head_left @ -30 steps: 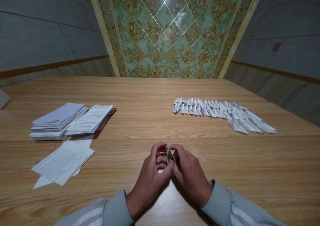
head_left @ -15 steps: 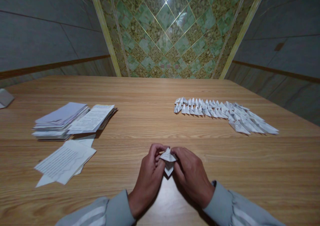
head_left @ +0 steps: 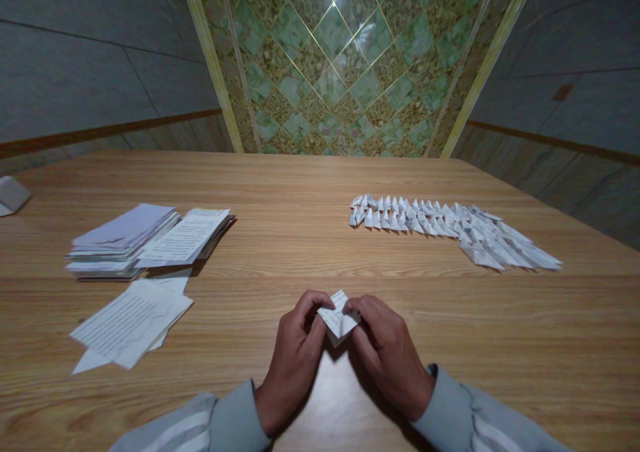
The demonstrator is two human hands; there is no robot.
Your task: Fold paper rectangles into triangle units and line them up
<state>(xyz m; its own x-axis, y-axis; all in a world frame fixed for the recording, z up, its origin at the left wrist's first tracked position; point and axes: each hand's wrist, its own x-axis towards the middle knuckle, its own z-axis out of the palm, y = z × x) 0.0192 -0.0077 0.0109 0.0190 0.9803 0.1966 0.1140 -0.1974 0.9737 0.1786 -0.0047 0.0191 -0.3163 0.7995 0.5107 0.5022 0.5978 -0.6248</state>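
A small piece of folded paper [head_left: 339, 321] with printed lines is held between both hands, just above the table near its front. My left hand [head_left: 296, 352] pinches its left side with thumb and fingers. On the right side, my right hand [head_left: 391, 352] grips it in the same way, fingertips pressing on the upper face. The paper looks like a small diamond with its top corner pointing away from me. Its underside and some fingertips are hidden.
Rows of small pointed folded papers [head_left: 407, 215] lie at the back right of the wooden table [head_left: 280, 239]. At left stand stacks of paper [head_left: 120, 232], with several loose printed sheets [head_left: 133, 319] in front. A white object [head_left: 13, 195] sits at the far left edge.
The folded paper has been opened out between my fingers, from a narrow pointed shape to a flatter, wider diamond showing more print. Both hands stay in nearly the same place.
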